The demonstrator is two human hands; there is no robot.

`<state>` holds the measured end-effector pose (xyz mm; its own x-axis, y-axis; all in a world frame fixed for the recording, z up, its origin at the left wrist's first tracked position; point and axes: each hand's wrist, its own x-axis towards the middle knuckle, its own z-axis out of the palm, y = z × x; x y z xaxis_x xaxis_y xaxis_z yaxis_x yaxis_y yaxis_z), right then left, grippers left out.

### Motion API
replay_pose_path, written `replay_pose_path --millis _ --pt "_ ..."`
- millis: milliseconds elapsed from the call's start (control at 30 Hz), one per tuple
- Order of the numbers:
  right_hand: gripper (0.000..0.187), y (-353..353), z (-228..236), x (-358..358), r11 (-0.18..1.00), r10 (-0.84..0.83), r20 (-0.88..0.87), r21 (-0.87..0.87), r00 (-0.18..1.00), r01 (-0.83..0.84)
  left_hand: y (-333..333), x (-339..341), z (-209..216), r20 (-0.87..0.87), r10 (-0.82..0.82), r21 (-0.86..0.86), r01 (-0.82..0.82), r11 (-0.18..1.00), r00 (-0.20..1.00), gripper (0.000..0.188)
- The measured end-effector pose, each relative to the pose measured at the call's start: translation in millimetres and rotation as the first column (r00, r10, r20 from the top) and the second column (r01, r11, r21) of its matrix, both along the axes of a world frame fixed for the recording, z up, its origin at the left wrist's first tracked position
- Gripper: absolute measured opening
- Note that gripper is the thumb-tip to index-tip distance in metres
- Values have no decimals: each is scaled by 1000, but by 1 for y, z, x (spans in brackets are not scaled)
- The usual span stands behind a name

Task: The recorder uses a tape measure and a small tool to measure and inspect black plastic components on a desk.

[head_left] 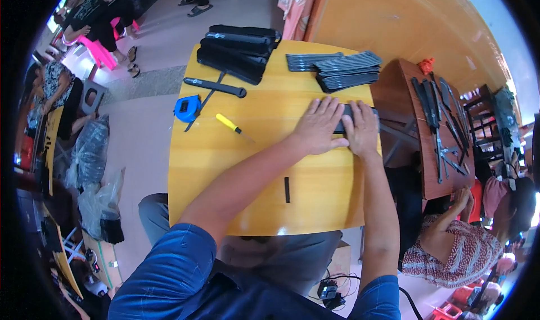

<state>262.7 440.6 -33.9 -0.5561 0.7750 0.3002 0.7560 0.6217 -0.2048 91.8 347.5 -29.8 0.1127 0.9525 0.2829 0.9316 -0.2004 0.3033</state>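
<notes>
My left hand (318, 126) and my right hand (363, 130) lie side by side, fingers flat, pressing down on a dark flat strip (344, 119) at the right side of the yellow wooden table (225, 168). Most of the strip is hidden under the fingers. Just beyond the hands sits a stack of dark grey flat pieces (347, 71), with a smaller flat pile (306, 61) to its left. A small black strip (287, 189) lies alone on the table near me.
A yellow-handled screwdriver (228, 123), a blue tape measure (187, 108), a long black bar (215, 86) and a pile of black sleeves (239, 50) lie at the table's far left. A brown side table (405, 95) with black tools stands to the right. People sit around.
</notes>
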Motion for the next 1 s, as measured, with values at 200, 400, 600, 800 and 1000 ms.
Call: replay_pose_path --millis 200,400,600,800,1000 --pt "58 7 -4 2 995 -93 23 28 995 93 -2 -2 10 16 -28 -12 28 1000 999 92" --pt "57 7 -2 -2 990 -139 10 13 990 139 -1 -1 7 32 -17 5 17 1000 999 92" --pt "59 -3 4 -8 982 -166 93 -73 982 173 -10 -6 19 0 -22 -75 22 997 1000 90" --pt "58 3 20 -6 985 -171 122 43 978 167 -82 -40 61 185 -130 43 125 991 974 64" --pt "28 -49 84 -106 907 342 -254 341 905 -247 -168 -146 29 188 79 101 -99 990 979 45"
